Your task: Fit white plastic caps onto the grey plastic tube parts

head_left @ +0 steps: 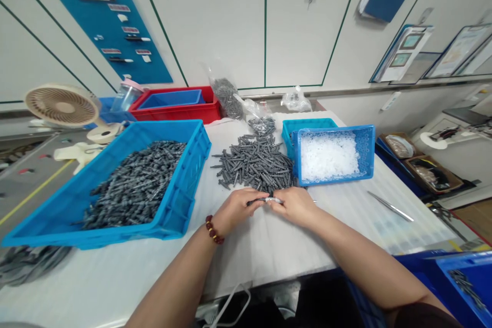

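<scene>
My left hand (pixel 238 208) and my right hand (pixel 294 205) meet at the middle of the white table (pixel 269 246). Both pinch one small grey part (pixel 266 199) held between them, with a pale ring on it near my right fingertips. Just beyond my hands lies a loose pile of grey parts (pixel 255 164). A small blue bin of white rings (pixel 332 155) stands to the right of the pile. A bead bracelet (pixel 213 230) is on my left wrist.
A large blue crate of grey parts (pixel 126 184) fills the left. Behind are a red crate (pixel 180 107), plastic bags (pixel 230 97), a fan (pixel 63 107) and a jar (pixel 126 93). Metal tweezers (pixel 390 207) lie at right. Another blue bin (pixel 461 282) sits at the bottom right.
</scene>
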`<state>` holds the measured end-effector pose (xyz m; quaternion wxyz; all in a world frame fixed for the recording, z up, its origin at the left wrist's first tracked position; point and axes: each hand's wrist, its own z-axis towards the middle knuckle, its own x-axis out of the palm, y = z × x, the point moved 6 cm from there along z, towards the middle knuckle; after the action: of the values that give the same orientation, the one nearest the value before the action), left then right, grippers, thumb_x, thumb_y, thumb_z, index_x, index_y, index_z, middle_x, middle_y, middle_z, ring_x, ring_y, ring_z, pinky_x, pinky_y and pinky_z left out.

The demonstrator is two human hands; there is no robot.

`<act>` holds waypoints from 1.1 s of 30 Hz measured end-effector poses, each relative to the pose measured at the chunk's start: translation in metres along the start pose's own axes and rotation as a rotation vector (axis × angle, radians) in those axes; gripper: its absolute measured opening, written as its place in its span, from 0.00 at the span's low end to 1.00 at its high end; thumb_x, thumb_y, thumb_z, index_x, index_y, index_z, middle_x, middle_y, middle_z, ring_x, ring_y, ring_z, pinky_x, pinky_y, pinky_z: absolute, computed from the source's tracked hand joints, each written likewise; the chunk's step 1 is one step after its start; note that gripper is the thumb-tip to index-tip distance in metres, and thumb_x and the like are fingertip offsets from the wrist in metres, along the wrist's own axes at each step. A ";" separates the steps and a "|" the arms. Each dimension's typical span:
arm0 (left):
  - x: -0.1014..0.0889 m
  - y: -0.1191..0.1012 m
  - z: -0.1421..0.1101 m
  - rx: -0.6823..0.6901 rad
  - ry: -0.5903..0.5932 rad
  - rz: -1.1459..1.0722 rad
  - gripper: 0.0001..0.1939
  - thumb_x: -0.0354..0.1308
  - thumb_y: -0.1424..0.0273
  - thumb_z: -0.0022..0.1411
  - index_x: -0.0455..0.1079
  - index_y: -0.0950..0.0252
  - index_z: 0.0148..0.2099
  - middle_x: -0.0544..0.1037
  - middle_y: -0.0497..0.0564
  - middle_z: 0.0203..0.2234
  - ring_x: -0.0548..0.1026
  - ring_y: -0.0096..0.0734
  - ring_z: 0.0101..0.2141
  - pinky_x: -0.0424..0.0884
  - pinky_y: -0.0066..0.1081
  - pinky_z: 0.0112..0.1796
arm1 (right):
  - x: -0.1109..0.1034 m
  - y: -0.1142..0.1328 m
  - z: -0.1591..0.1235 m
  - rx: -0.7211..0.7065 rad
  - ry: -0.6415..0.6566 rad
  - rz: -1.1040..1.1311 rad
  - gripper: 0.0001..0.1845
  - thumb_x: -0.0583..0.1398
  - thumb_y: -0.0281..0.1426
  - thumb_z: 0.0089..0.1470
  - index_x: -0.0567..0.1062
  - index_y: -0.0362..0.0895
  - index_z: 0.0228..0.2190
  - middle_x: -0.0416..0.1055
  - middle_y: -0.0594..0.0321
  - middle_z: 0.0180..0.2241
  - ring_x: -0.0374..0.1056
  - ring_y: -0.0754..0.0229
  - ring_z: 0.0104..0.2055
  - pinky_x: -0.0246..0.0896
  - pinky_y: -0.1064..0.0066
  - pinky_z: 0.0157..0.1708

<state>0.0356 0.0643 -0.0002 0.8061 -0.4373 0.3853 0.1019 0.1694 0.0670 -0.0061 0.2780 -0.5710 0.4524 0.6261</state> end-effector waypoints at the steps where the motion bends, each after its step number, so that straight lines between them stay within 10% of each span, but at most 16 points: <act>1: 0.000 0.000 0.000 0.002 0.002 0.000 0.14 0.50 0.65 0.62 0.74 0.64 0.42 0.72 0.48 0.17 0.69 0.26 0.22 0.67 0.25 0.30 | -0.001 0.000 0.000 0.010 -0.001 -0.008 0.20 0.52 0.45 0.58 0.74 0.45 0.27 0.72 0.62 0.26 0.65 0.62 0.29 0.39 0.72 0.24; 13: -0.012 0.006 -0.001 -0.243 -0.005 -0.134 0.13 0.52 0.65 0.59 0.75 0.64 0.40 0.74 0.47 0.21 0.67 0.21 0.17 0.65 0.24 0.27 | 0.001 0.006 -0.001 -0.155 0.015 0.184 0.08 0.51 0.27 0.57 0.70 0.43 0.34 0.71 0.63 0.33 0.64 0.62 0.34 0.46 0.75 0.30; 33: -0.010 -0.002 0.001 -0.230 -0.019 -0.149 0.12 0.53 0.65 0.57 0.74 0.65 0.37 0.74 0.46 0.20 0.66 0.21 0.16 0.65 0.23 0.25 | -0.001 0.000 0.000 -0.004 -0.018 0.025 0.21 0.49 0.44 0.60 0.72 0.44 0.26 0.71 0.63 0.25 0.65 0.63 0.28 0.36 0.71 0.23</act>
<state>0.0298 0.0655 0.0085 0.7597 -0.5533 0.3297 0.0894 0.1695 0.0666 -0.0047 0.2729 -0.5602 0.4557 0.6356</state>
